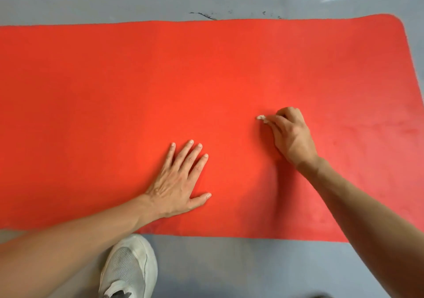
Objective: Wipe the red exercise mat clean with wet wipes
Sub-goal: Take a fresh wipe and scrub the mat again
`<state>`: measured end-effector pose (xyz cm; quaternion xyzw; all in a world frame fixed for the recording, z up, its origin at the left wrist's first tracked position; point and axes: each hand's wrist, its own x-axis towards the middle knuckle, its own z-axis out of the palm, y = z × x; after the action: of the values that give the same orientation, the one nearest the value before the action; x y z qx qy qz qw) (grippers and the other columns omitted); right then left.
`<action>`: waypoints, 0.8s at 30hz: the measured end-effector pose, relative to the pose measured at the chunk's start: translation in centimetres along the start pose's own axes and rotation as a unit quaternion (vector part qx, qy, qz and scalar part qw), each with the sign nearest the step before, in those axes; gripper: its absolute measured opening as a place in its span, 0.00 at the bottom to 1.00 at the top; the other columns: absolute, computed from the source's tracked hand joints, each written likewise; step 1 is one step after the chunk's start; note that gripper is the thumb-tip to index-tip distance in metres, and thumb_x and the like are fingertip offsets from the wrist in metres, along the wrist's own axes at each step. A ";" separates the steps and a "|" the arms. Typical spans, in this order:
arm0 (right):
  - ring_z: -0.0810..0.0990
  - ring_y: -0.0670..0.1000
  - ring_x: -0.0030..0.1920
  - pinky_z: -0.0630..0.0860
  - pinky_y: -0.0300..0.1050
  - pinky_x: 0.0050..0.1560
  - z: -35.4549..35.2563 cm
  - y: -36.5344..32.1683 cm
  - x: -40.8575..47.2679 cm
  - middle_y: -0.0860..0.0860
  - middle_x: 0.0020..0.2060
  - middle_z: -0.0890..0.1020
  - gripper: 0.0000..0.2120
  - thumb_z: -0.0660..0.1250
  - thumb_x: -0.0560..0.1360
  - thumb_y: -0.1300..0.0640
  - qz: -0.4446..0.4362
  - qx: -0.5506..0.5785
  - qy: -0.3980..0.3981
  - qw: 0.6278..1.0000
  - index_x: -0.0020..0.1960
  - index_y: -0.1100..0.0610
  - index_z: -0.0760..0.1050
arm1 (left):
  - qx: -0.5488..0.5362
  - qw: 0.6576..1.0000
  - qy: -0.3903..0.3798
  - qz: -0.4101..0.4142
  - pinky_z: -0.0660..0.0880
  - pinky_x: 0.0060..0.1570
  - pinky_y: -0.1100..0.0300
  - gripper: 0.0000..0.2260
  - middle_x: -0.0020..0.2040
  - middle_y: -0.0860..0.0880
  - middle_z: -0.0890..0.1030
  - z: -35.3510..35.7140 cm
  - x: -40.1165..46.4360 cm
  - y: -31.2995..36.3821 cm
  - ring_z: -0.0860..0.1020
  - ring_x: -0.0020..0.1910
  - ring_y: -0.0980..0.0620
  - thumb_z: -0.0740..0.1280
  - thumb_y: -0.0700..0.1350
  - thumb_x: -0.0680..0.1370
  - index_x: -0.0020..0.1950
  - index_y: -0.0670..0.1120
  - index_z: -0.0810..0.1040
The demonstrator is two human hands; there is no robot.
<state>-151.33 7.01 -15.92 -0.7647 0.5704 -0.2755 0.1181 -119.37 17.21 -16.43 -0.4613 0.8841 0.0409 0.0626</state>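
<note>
Head view: red mat [160, 79] lies flat on grey floor [229, 268], running L to R across the frame, its rounded R end at upper R; L end runs out of frame; L hand [176, 183] rests palm-down on the mat near its near edge, fingers straight and slightly spread, thumb out to the side, holding nothing; R hand [291, 134] is further R and a bit further up the mat, fingers curled, knuckles up, pressing a small white wipe [261, 118] to the mat; only a bit of the wipe shows past the fingertips, rest hidden under the hand; mat surface R of the R hand looks paler and streaky; white shoe [128, 268] on the floor just below the mat's near edge, under the L forearm; dark scuffs [204, 15] on the floor just beyond the mat's far edge
</note>
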 end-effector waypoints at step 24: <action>0.73 0.56 0.42 0.74 0.56 0.44 4.1 -5.2 4.0 0.54 0.41 0.75 0.08 0.67 0.83 0.59 0.038 0.038 0.001 0.999 0.55 0.58 0.85 | -0.037 0.995 0.052 -0.073 0.56 0.76 0.28 0.29 0.81 0.39 0.65 -0.2 6.3 -4.1 0.57 0.83 0.38 0.55 0.54 0.82 0.81 0.43 0.68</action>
<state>-144.07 4.35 -15.61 -0.7374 0.5882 -0.2927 0.1568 -119.62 9.70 -17.21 -0.5281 0.8480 0.0447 0.0027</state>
